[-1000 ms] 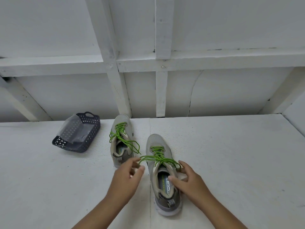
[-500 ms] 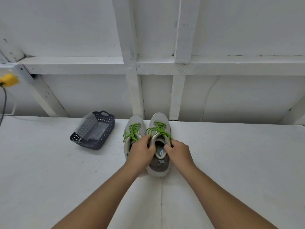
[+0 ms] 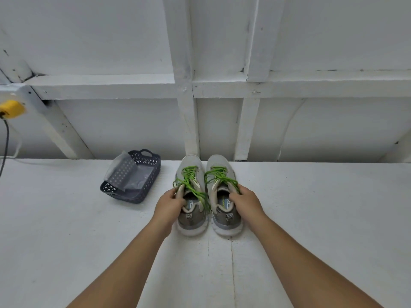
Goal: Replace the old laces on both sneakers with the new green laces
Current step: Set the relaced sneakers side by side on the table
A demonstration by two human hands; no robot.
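Two grey sneakers stand side by side on the white table, toes toward the wall. The left sneaker (image 3: 190, 210) carries green laces (image 3: 188, 177) whose loose ends trail down between the shoes. The right sneaker (image 3: 224, 216) has green laces (image 3: 219, 175) too. My left hand (image 3: 168, 204) grips the left sneaker's collar on its outer side, fingers curled into the opening. My right hand (image 3: 245, 202) grips the right sneaker's collar the same way on its outer side.
A dark blue perforated basket (image 3: 145, 185) holding a clear plastic bag (image 3: 121, 167) sits to the left of the shoes. A yellow plug (image 3: 10, 108) with a black cable hangs at the far left. White wall framing rises directly behind the toes.
The right sneaker has moved forward and now stands beside the left one. My hands left its laces; each now grips one shoe's collar. The camera has shifted left.
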